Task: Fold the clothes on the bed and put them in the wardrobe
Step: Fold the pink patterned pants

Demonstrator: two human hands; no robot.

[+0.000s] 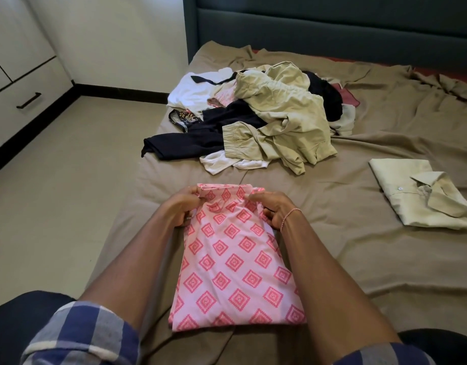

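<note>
Pink garment [235, 259] on bed [358, 259]; left hand [183, 206] fingers curled, pinching far edge; right hand [271, 209] fingers likewise

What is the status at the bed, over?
Left hand, right hand both grip pink garment at far edge. Garment half folded on bed. Unfolded pile beyond, nothing blocking.

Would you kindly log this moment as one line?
pink garment half-folded | left hand grips it | right hand grips it | beige shirt folded | pile unfolded

A dark teal padded headboard [332, 27] faces me, beside a plain white wall [121, 35]. Pale beige floor [56, 193] meets black skirting board [116, 92].
</note>
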